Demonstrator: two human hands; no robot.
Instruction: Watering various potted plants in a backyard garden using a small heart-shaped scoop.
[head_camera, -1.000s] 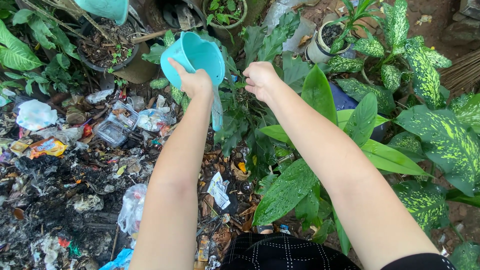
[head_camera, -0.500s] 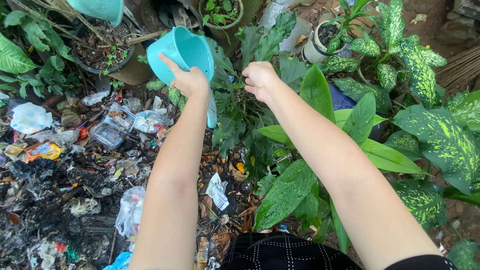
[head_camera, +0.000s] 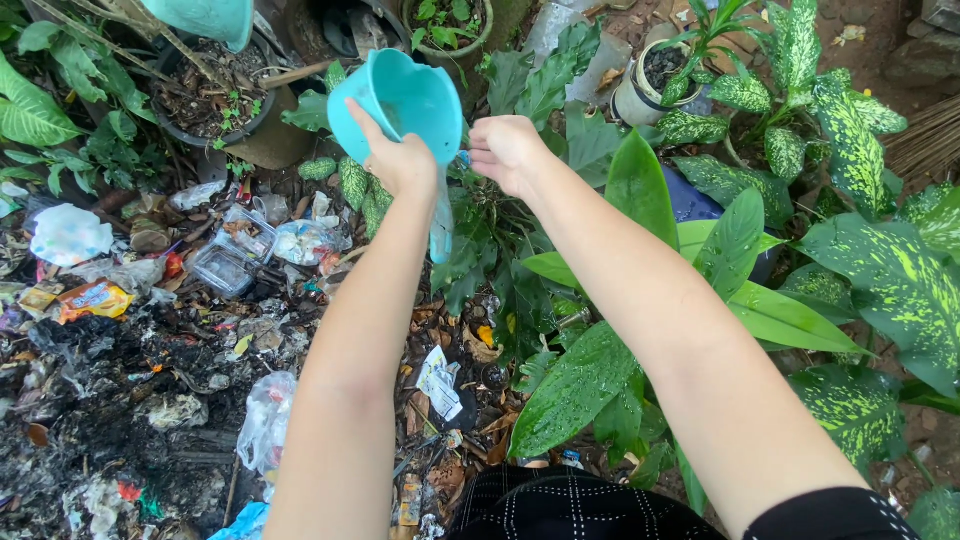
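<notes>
One turquoise scoop (head_camera: 400, 105) sat at twelve o'clock, gripped by the left hand (head_camera: 402, 162) closed around its handle. The right hand (head_camera: 503, 150), at one o'clock, was loosely curled, holding nothing. Three soil-filled pots (head_camera: 215, 95) stood beyond.

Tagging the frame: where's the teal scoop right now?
Head view, upper centre: the teal scoop is in the grip of the left hand, tilted over the leafy plants, with the right hand close beside its rim.
</notes>
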